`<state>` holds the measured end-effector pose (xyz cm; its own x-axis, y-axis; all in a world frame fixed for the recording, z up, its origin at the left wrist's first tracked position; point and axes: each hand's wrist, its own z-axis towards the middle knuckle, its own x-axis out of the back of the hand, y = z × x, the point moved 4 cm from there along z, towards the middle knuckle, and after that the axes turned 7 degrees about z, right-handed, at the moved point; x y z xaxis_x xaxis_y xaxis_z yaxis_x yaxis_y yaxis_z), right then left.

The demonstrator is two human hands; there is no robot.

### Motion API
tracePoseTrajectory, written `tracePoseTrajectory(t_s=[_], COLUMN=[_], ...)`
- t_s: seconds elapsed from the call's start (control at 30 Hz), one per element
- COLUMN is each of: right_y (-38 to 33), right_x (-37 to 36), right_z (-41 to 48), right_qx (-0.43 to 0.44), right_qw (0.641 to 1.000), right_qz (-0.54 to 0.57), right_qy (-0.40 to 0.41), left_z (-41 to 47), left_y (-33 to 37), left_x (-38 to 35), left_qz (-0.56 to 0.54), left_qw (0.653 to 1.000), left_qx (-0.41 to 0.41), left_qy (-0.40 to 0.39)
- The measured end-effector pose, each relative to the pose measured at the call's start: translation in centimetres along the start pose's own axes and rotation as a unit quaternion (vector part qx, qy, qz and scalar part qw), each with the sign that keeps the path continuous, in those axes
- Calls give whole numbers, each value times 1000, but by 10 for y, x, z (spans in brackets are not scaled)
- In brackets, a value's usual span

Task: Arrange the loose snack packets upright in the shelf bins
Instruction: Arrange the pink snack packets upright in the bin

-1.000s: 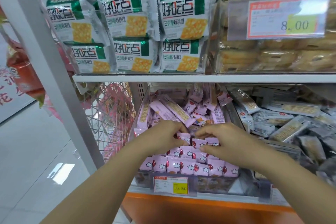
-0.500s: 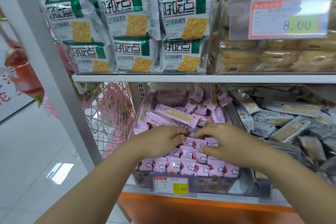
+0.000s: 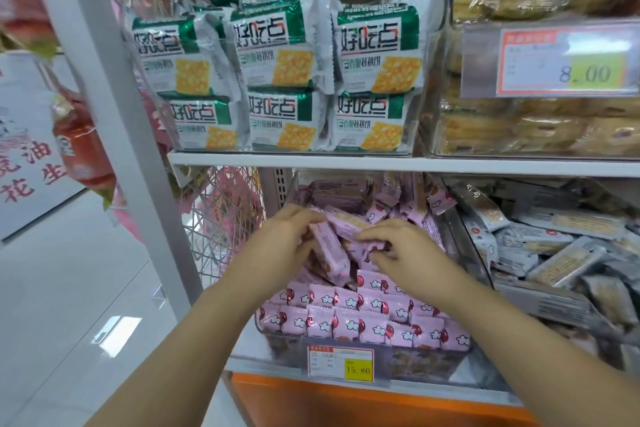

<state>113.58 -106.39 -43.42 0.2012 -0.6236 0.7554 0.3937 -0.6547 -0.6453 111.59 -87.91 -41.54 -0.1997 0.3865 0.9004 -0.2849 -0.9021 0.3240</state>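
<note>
Left hand centre frame, fingers curled round tilted pink packet. Right hand just beside it, fingertips pinching end of flat pink packet lying across between both hands. Both hands over clear bin, lower centre. Bin front: upright pink packets in neat rows (rearmost row partly hidden). Bin back: loose pink packets heaped. Price tag on bin front, 15.80. Grey packets jumbled at right. Green cracker packs on shelf above.
</note>
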Motion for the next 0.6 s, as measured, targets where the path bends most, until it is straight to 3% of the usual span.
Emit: tracePoseTrajectory(t_s=[0.13, 0.33, 0.47, 0.6], right_y=[-2, -4, 0, 6], right_x=[10, 22, 29, 36], right_z=[-12, -27, -32, -36], right_qx=[6, -10, -33, -46], right_qw=[995, 991, 977, 965], right_qz=[66, 112, 187, 222], right_qy=[74, 75, 101, 132], left_z=[4, 14, 18, 18], left_y=[-10, 0, -2, -2], left_x=[-3, -12, -15, -8], left_qz=[35, 166, 177, 188], left_qw=[999, 983, 975, 973], left_qx=[30, -24, -26, -44], left_qy=[10, -75, -134, -127])
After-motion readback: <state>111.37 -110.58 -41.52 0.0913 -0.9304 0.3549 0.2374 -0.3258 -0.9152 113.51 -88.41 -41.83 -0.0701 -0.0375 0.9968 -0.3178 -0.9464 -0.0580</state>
